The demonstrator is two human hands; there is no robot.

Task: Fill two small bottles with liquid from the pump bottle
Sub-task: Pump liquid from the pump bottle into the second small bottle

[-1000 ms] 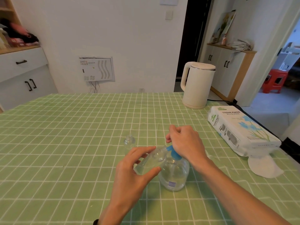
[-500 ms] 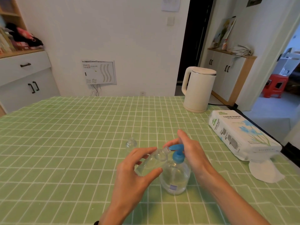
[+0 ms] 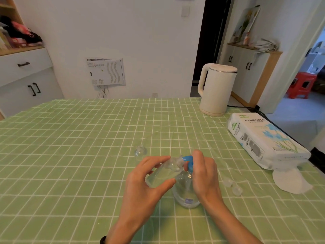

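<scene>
Head view.

1. Left hand (image 3: pixel 149 184): thumb and fingers are curled round the small bottle (image 3: pixel 164 172) and grip it. The bottle is tilted, lifted off the table, with its open neck brought up to the blue spout of the pump bottle (image 3: pixel 186 192).
2. Right hand (image 3: pixel 205 173): the fingers are curled over the blue pump head (image 3: pixel 189 162) and hold it from above. Whether the head is pressed down cannot be told.
3. The pump bottle stands upright on the green checked tablecloth (image 3: pixel 88 155), between the two hands, and contains clear liquid.
4. The second small bottle (image 3: pixel 140 152) stands upright on the cloth, just beyond the left hand and apart from it. It has no cap. It looks empty, but clear plastic makes this uncertain.
5. Two clear caps (image 3: pixel 232 186) lie on the cloth to the right of the right hand.

Status, as a judgement: the first of two fills is in hand. The held bottle appears to carry some liquid, but its level cannot be read. Remaining: finish this fill, fill the second small bottle, and probably fit both caps.
</scene>
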